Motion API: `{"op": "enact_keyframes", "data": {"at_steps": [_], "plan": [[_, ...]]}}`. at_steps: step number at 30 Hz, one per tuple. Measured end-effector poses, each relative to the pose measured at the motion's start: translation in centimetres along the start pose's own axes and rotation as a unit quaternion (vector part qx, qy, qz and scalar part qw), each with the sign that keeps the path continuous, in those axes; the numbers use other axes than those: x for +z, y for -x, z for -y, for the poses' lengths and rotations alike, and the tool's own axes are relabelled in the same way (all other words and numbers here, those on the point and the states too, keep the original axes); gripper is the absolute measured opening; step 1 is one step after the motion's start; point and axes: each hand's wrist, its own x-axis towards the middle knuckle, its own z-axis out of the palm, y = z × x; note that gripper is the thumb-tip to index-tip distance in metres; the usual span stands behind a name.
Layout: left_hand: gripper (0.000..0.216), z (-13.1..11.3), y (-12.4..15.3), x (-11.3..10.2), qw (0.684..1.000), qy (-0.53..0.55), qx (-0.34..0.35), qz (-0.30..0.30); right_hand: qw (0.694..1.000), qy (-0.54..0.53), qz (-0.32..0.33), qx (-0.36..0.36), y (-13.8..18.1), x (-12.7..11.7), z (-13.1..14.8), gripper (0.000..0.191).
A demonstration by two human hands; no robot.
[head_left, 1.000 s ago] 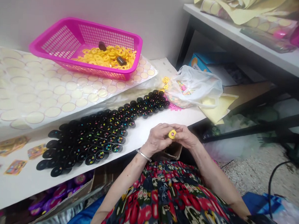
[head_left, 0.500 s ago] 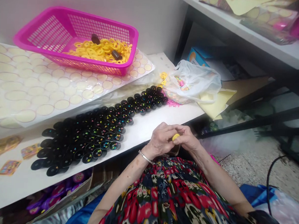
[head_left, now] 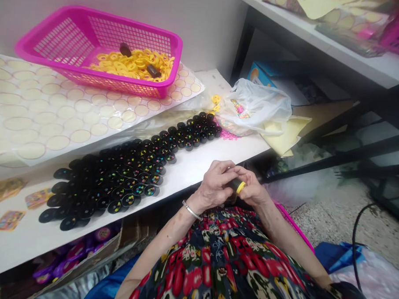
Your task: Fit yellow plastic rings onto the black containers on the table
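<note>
Both hands meet in front of my body, off the table's front edge. My left hand (head_left: 218, 184), with a silver bangle at the wrist, is closed around a small black cylinder with a yellow ring (head_left: 240, 187) at its end. Thumb and fingers of my right hand (head_left: 251, 187) press on the yellow end. What lies inside the cylinder is hidden. Nearby on the white table (head_left: 181, 175) stand rows of small black cups (head_left: 128, 177), many with bright coloured bits inside.
At the back left, a pink basket (head_left: 96, 79) holds yellow rings (head_left: 133, 65) and two dark pieces, standing on sheets of round stickers (head_left: 82, 118). A clear plastic bag (head_left: 257, 101) with coloured beads lies at the right end. Purple items (head_left: 72, 254) sit in a box below.
The piece in my hands has turned, so its black side and yellow ring now show, where only a yellow part showed before. The view has shifted slightly.
</note>
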Motion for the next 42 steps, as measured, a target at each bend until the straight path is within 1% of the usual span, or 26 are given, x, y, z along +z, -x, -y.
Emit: {"op": "enact_keyframes", "data": {"at_steps": [2,5,8,11,15,17,19,21,23,24,25,26,27,28,29,30,31,32,34,36,39,42], "plan": [[0.037,-0.2,0.1,0.0,1.000,-0.004,-0.003,0.006,1.000,0.017,-0.011,-0.011,0.3,0.1,-0.1,0.059],[0.043,-0.3,0.3,0.3,1.000,-0.005,0.002,0.013,0.997,0.047,-0.038,-0.040,0.6,0.1,-0.4,0.056],[0.046,0.1,0.8,0.6,1.000,-0.003,0.003,0.004,0.996,0.052,-0.046,-0.058,0.6,0.0,-1.0,0.051],[0.046,0.9,1.5,0.8,0.999,-0.002,-0.043,-0.019,0.998,0.055,-0.025,-0.030,0.3,-0.4,-1.7,0.046],[0.046,1.6,2.7,1.1,0.993,-0.011,-0.114,-0.032,0.998,0.061,-0.003,0.004,0.3,-0.5,-3.0,0.057],[0.044,1.7,3.3,1.3,0.991,-0.018,-0.130,-0.036,0.999,0.046,0.004,0.019,0.5,-0.4,-3.6,0.061],[0.042,1.8,3.9,1.4,0.990,-0.022,-0.136,-0.035,0.998,0.052,-0.005,0.038,0.6,-0.3,-4.0,0.057],[0.043,2.1,4.4,1.2,0.991,-0.019,-0.132,-0.019,0.994,0.094,-0.022,0.059,0.6,-0.4,-4.0,0.050],[0.045,2.7,4.6,0.6,0.991,-0.004,-0.130,-0.021,0.978,0.190,-0.036,0.083,0.3,-0.9,-3.6,0.049],[0.043,3.1,4.6,0.1,0.990,0.003,-0.137,-0.038,0.957,0.270,-0.040,0.096,-0.1,-1.2,-3.4,0.051],[0.038,3.6,4.4,-0.4,0.986,0.006,-0.155,-0.066,0.918,0.379,-0.038,0.110,-0.5,-1.5,-3.3,0.054],[0.033,4.1,4.2,-1.0,0.977,-0.005,-0.184,-0.104,0.858,0.498,-0.030,0.125,-1.1,-1.9,-3.3,0.055],[0.028,4.7,3.8,-1.5,0.963,-0.032,-0.223,-0.146,0.785,0.603,-0.017,0.141,-1.8,-2.2,-3.4,0.054],[0.024,5.3,3.4,-2.0,0.944,-0.073,-0.265,-0.181,0.714,0.682,-0.001,0.158,-2.5,-2.4,-3.7,0.051],[0.020,5.8,2.9,-2.5,0.920,-0.128,-0.305,-0.209,0.659,0.731,0.017,0.176,-3.3,-2.6,-4.1,0.046],[0.017,6.3,2.4,-2.8,0.898,-0.183,-0.335,-0.219,0.625,0.755,0.033,0.194,-4.1,-2.7,-4.6,0.040],[0.015,6.8,1.9,-3.0,0.879,-0.234,-0.354,-0.216,0.610,0.762,0.044,0.211,-4.8,-2.7,-5.2,0.035],[0.013,7.1,1.4,-3.1,0.867,-0.275,-0.363,-0.204,0.603,0.763,0.051,0.227,-5.4,-2.5,-5.9,0.032],[0.012,7.6,0.5,-3.0,0.855,-0.324,-0.367,-0.171,0.579,0.771,0.070,0.255,-6.4,-2.1,-6.9,0.030],[0.013,7.9,-0.2,-2.9,0.845,-0.348,-0.374,-0.158,0.562,0.777,0.090,0.269,-7.0,-1.7,-7.4,0.029],[0.017,8.4,-0.9,-2.8,0.830,-0.366,-0.386,-0.166,0.555,0.781,0.118,0.260,-7.0,-1.6,-7.2,0.026],[0.020,8.9,-1.2,-2.7,0.821,-0.370,-0.394,-0.183,0.558,0.782,0.140,0.241,-6.4,-1.9,-5.7,0.027]]}}
